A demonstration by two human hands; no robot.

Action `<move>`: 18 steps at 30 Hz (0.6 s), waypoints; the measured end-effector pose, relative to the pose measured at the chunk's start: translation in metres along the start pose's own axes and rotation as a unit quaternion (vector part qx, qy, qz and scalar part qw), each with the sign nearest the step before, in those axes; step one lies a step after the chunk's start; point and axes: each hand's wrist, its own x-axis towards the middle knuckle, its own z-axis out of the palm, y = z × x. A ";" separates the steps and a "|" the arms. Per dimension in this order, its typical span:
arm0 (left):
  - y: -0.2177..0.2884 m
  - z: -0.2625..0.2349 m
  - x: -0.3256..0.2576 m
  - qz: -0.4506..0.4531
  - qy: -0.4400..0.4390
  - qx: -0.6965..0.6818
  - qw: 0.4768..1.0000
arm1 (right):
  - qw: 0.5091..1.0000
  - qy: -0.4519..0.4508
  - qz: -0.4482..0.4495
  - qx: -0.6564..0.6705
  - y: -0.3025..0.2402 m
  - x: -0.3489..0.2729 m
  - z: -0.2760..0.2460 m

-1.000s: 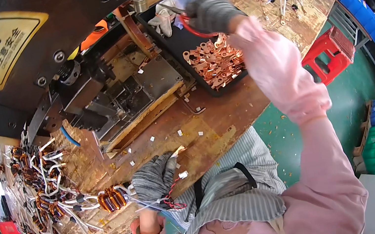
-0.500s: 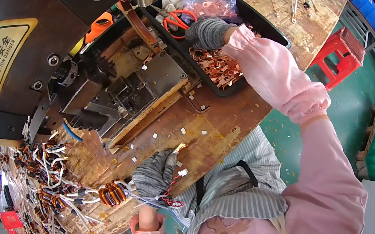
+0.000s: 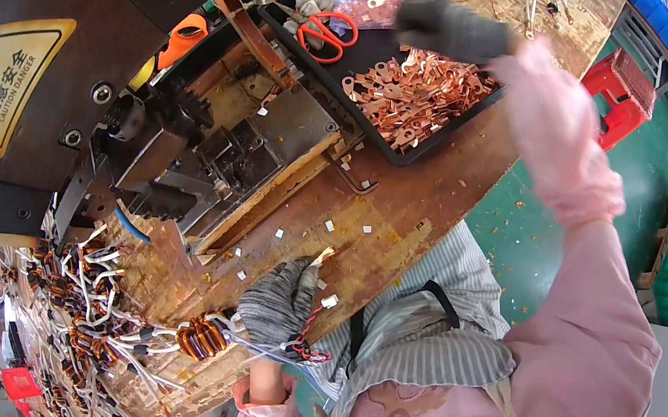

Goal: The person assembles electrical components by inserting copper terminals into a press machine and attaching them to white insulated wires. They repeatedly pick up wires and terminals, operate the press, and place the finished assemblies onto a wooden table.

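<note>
Motion blur smears the right hand [image 3: 453, 31], between one and two o'clock in the view; whether its fingers grip anything cannot be told. It hides part of the tray [image 3: 367, 49]. The left hand [image 3: 279, 303], near seven o'clock, is closed on wires [image 3: 323, 256] whose tips poke out at its one o'clock; its palm is hidden. The coil [image 3: 203, 337] lies between its eight and nine o'clock. A second ago the right hand held the scissors [image 3: 329, 37]; now they lie in the tray, at that hand's nine o'clock.
</note>
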 end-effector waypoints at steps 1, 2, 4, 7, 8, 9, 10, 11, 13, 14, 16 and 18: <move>0.000 0.000 0.000 -0.002 0.005 -0.003 1.000 | 0.999 -0.041 0.022 -0.005 -0.033 -0.032 -0.034; 0.001 -0.001 0.003 0.006 0.008 -0.008 1.000 | 0.988 -0.066 0.075 -0.120 -0.027 -0.054 -0.051; 0.005 0.000 0.010 0.022 0.020 -0.021 0.999 | 0.871 -0.125 0.186 -0.437 -0.003 -0.086 -0.068; 0.006 0.006 0.013 0.003 0.037 -0.066 0.997 | 0.897 0.037 0.183 -0.400 -0.004 -0.103 -0.082; 0.007 0.009 0.003 -0.034 0.052 -0.081 0.995 | 0.936 0.156 0.039 -0.314 0.014 -0.094 -0.054; 0.010 0.006 -0.001 -0.057 0.049 -0.064 0.995 | 0.972 0.023 0.074 -0.222 -0.014 -0.067 -0.042; 0.014 0.001 0.000 -0.070 0.041 -0.048 0.996 | 0.960 0.062 -0.090 -0.259 -0.016 -0.046 -0.014; 0.017 -0.001 -0.001 -0.076 0.040 -0.042 0.995 | 0.981 0.019 -0.104 -0.162 -0.027 -0.044 -0.003; 0.012 0.006 0.018 -0.050 0.024 -0.044 0.997 | 0.983 -0.132 0.050 -0.118 -0.018 0.004 0.037; 0.016 0.003 0.019 -0.046 0.024 -0.039 0.998 | 0.970 -0.173 0.172 -0.018 -0.006 0.038 0.061; 0.018 0.000 0.010 -0.053 0.033 -0.034 0.997 | 0.964 -0.194 0.113 -0.144 -0.010 0.065 0.088; 0.019 -0.001 0.005 -0.053 0.037 -0.033 0.997 | 0.952 -0.201 0.063 -0.222 -0.010 0.075 0.102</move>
